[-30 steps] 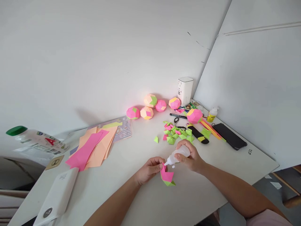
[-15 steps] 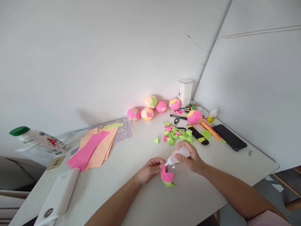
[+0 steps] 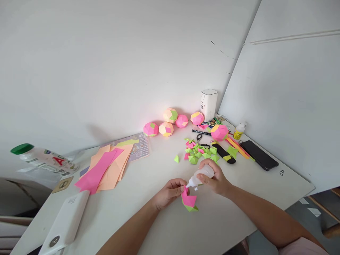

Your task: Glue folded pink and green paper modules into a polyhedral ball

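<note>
Pink-and-green folded-paper piece [image 3: 189,202] extended just right of the left hand [image 3: 170,193], which was clamped on its upper end; from my remote seat, I saw the right hand [image 3: 217,180] wrapped around a translucent white plastic squeeze bottle [image 3: 196,179], nozzle [image 3: 188,185] at the paper.

L hand [image 3: 171,193] is closed in a pinch, thumb twd bent fingers; L forearm [image 3: 132,226] lies diag. from below. R hand [image 3: 217,180], I can see, is curled in a grip w/ thumb pointing twd the L one; R forearm [image 3: 257,209] slants from lower R. Hands are near, not touching.
</note>
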Action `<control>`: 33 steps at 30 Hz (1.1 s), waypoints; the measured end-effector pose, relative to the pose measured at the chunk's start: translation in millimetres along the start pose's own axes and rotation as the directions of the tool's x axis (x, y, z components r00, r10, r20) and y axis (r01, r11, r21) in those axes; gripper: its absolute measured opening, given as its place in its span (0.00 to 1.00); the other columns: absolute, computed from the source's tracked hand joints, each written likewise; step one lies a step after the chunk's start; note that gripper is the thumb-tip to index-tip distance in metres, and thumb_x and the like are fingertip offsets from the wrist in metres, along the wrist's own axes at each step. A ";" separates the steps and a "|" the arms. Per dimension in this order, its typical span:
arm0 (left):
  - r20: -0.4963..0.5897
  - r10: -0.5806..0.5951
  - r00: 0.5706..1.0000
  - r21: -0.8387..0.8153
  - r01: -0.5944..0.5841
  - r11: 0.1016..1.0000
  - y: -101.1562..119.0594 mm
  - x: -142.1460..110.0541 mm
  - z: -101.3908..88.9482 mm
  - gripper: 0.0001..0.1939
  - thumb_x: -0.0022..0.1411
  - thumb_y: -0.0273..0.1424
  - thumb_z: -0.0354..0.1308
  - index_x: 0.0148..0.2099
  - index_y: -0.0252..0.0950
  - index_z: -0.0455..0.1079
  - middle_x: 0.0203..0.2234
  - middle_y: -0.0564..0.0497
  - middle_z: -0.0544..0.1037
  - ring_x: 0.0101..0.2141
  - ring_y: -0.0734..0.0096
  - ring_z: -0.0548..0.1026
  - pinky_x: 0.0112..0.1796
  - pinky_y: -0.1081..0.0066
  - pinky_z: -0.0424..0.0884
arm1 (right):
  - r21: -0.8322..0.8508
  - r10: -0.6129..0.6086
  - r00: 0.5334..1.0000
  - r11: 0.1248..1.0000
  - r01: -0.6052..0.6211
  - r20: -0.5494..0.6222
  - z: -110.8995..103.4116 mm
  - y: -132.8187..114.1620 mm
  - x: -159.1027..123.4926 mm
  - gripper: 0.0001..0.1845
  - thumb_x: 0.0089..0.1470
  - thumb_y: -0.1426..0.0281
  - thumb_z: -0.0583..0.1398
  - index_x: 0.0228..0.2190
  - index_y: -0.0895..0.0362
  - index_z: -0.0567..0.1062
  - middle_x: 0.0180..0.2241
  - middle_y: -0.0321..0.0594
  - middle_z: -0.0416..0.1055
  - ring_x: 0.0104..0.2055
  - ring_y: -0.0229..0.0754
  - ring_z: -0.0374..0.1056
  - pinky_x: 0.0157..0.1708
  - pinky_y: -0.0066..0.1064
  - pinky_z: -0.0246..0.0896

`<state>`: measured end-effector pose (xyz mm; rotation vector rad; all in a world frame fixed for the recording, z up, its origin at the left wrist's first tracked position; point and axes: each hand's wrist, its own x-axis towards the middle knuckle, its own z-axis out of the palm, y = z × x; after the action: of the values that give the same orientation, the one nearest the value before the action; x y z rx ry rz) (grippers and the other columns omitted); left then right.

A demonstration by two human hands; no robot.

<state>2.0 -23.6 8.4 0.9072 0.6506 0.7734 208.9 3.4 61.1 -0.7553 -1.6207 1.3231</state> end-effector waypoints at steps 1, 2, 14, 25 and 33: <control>0.001 0.001 1.000 -0.001 -0.001 1.000 -0.1 -0.1 -0.2 0.11 0.53 0.37 0.63 0.29 0.33 0.70 0.24 0.51 0.72 0.26 0.73 0.67 0.31 0.72 0.60 | 0.010 0.004 1.000 1.000 -0.004 -0.003 0.0 0.1 0.3 0.13 0.50 0.59 0.61 0.32 0.52 0.64 0.26 0.32 0.60 0.20 0.33 0.55 0.18 0.25 0.54; 0.001 0.001 1.000 -0.003 -0.001 1.000 -0.2 -0.1 -0.3 0.11 0.53 0.37 0.63 0.29 0.33 0.70 0.24 0.51 0.71 0.26 0.73 0.67 0.31 0.72 0.60 | 0.021 0.008 1.000 1.000 -0.008 -0.006 0.0 0.2 0.7 0.13 0.50 0.59 0.62 0.32 0.52 0.64 0.26 0.32 0.60 0.20 0.32 0.55 0.18 0.25 0.54; 0.004 0.013 1.000 -0.020 -0.013 1.000 2.0 -0.1 2.3 0.11 0.52 0.36 0.63 0.28 0.33 0.71 0.23 0.51 0.72 0.25 0.73 0.66 0.30 0.72 0.59 | 0.200 0.055 0.998 0.978 -0.063 0.044 -2.3 9.7 5.0 0.13 0.50 0.62 0.63 0.33 0.52 0.65 0.22 0.29 0.57 0.19 0.32 0.53 0.18 0.24 0.54; 0.004 0.008 1.000 -0.023 -0.008 1.000 2.7 -0.3 1.9 0.11 0.53 0.36 0.63 0.29 0.32 0.71 0.24 0.51 0.72 0.26 0.73 0.67 0.30 0.72 0.60 | 0.262 0.089 0.994 0.960 -0.102 0.062 -2.6 9.8 7.0 0.13 0.49 0.62 0.63 0.32 0.53 0.65 0.18 0.26 0.57 0.17 0.30 0.51 0.16 0.22 0.49; 0.041 0.025 0.999 -0.020 -0.024 1.000 0.7 -0.5 0.0 0.09 0.55 0.34 0.61 0.30 0.33 0.71 0.23 0.51 0.72 0.25 0.73 0.67 0.30 0.72 0.60 | 0.297 0.161 0.987 0.942 -0.157 0.012 -2.6 14.5 11.1 0.14 0.49 0.59 0.63 0.32 0.52 0.64 0.15 0.25 0.56 0.15 0.30 0.50 0.14 0.22 0.46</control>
<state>1.6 -23.7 9.1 0.9129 0.5959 0.7794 205.5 17.7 50.0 -0.7182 -1.3308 1.6305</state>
